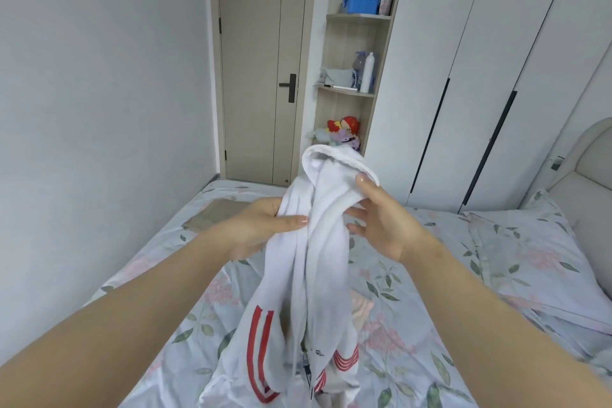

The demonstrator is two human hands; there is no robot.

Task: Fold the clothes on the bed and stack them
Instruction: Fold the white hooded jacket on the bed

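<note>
Right now the white garment (318,242) hangs bunched between both hands above the bed (414,325), its long axis running nearly upright: the ribbed collar or hem at the top, near the far shelf in view, and the red-striped cuffs (261,351) trailing down to the floral sheet close to the person's body. The left hand (261,225) clamps the cloth from the left side, thumb lying across the front and fingers wrapped behind, so it carries the weight. The right hand (377,219) sits just beside the bundle on its right, thumb pressed on the upper edge near the collar, the other fingers spread and only lightly touching the fabric. Both hands are about level, high on the garment, so the whole length dangles below them. I judge the next move depends on that: to lay it flat, the hands need to part sideways along the top edge, letting the body drop open toward the sheet. A folded tan piece (215,212) lies well apart at the far left of the bed, a likely place for the stack
</note>
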